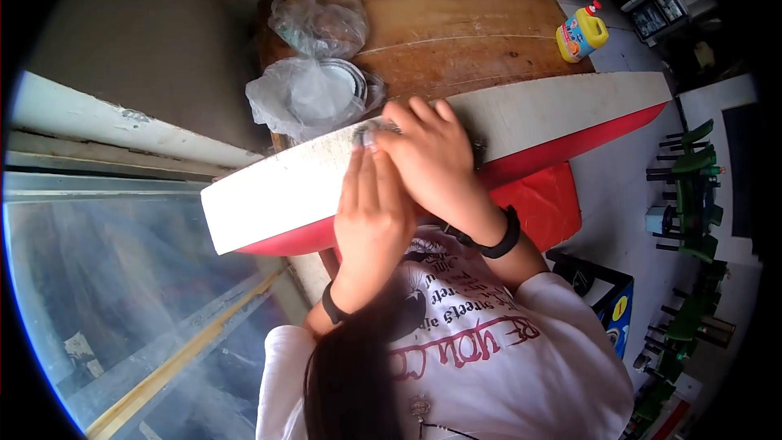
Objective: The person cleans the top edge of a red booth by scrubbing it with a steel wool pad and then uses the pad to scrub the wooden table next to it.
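Beneath the right hand (pixel 432 151), a grey object (pixel 371 128) lies mostly hidden.

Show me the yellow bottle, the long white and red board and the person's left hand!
Yellow bottle (pixel 577 36): head view, on its front label.
Long white and red board (pixel 277 187): head view, on its white face.
Left hand (pixel 373 218): head view, on the back of it.

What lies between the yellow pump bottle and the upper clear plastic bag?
Only a stretch of worn brown wooden tabletop separates bottle and bag, in the head view.
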A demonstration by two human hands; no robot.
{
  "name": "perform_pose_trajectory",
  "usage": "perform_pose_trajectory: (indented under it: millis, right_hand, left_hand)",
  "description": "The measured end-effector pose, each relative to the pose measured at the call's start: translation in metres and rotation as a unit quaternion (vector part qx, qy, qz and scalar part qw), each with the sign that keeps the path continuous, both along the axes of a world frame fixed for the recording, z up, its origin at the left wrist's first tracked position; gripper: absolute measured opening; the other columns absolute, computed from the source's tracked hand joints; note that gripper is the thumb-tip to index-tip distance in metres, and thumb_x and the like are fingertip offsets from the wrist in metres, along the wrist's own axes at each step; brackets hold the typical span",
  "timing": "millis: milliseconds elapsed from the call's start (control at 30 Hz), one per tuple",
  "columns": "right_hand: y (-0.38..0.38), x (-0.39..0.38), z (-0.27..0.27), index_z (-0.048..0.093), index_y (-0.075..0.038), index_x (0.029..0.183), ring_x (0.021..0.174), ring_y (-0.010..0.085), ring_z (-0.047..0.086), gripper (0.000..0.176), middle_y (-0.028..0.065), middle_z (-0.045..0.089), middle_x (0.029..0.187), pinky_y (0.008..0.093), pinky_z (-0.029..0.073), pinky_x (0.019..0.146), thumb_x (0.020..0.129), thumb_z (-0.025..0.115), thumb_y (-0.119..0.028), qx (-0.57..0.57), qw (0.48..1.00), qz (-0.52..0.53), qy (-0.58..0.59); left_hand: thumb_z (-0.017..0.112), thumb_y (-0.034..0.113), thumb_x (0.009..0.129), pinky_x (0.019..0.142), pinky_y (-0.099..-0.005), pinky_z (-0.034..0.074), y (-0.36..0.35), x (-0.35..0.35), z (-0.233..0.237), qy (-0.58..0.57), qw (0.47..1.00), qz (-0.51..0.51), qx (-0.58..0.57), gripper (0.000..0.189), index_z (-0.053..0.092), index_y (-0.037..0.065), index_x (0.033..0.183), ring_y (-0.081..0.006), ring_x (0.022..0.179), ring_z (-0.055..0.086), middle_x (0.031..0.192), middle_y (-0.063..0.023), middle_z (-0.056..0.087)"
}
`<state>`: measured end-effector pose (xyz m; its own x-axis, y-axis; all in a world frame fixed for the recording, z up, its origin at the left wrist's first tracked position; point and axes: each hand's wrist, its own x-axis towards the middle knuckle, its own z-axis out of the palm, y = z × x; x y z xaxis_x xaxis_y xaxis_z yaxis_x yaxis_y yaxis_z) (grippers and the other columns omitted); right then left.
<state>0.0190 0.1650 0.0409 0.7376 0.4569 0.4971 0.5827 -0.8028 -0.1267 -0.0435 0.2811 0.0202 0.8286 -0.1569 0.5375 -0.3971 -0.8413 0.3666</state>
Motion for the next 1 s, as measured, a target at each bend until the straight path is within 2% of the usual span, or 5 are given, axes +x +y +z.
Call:
perform_pose_trajectory:
  millis: [133, 433, 600, 767, 1000]
  right_hand:
    - [0.046, 0.008, 0.001, 0.071, -0.013, 0.077, 0.088, 0.0180, 0.054, 0.010, -0.0005, 0.059, 0.089, 0.0330, 0.040, 0.078, 0.077, 0.065, -0.021, -0.025, 0.999, 0.046, 0.016]
    - [-0.019, -0.013, 0.002, 0.072, -0.013, 0.081, 0.084, 0.0185, 0.053, 0.009, -0.0019, 0.058, 0.087, 0.0337, 0.038, 0.073, 0.077, 0.067, -0.020, -0.014, 0.999, -0.029, 0.031]
    - [0.027, -0.003, 0.001, 0.073, -0.012, 0.085, 0.087, 0.0189, 0.053, 0.015, -0.0006, 0.058, 0.089, 0.0337, 0.039, 0.075, 0.077, 0.066, -0.021, -0.036, 0.999, 0.010, -0.002]
    - [0.047, 0.002, -0.005, 0.072, -0.013, 0.081, 0.087, 0.0183, 0.053, 0.011, -0.0004, 0.058, 0.088, 0.0332, 0.039, 0.075, 0.076, 0.067, -0.022, -0.023, 0.999, 0.042, -0.007]
    - [-0.046, -0.009, 0.004, 0.073, -0.015, 0.080, 0.091, 0.0200, 0.054, 0.010, 0.0015, 0.056, 0.089, 0.0353, 0.039, 0.076, 0.079, 0.066, -0.022, -0.033, 0.993, -0.111, 0.038]
  left_hand:
    - [0.069, 0.008, 0.075, 0.097, -0.0456, 0.050, 0.023, -0.005, -0.003, 0.002, 0.993, 0.109, 0.042, 0.054, 0.055, -0.015, 0.121, -0.0456, 0.117, 0.058, 0.120, -0.0309, 0.060]
    - [0.065, 0.006, 0.073, 0.097, -0.0451, 0.050, -0.021, -0.008, -0.006, -0.041, 0.991, 0.003, 0.123, 0.053, 0.053, -0.020, 0.118, -0.0471, 0.114, 0.059, 0.115, -0.0337, 0.059]
    - [0.074, 0.019, 0.076, 0.099, -0.0453, 0.049, 0.010, -0.010, -0.006, 0.000, 0.997, 0.069, 0.042, 0.061, 0.052, -0.018, 0.120, -0.0469, 0.115, 0.057, 0.117, -0.0320, 0.059]
    - [0.076, 0.026, 0.077, 0.100, -0.0460, 0.048, 0.016, -0.012, -0.006, 0.000, 0.987, 0.130, 0.090, 0.065, 0.053, -0.016, 0.120, -0.0482, 0.115, 0.057, 0.117, -0.0323, 0.059]
    - [0.056, 0.006, 0.081, 0.093, -0.0400, 0.053, -0.057, 0.012, -0.010, -0.072, 0.989, 0.017, 0.127, 0.044, 0.056, -0.016, 0.119, -0.0426, 0.113, 0.061, 0.113, -0.0275, 0.062]
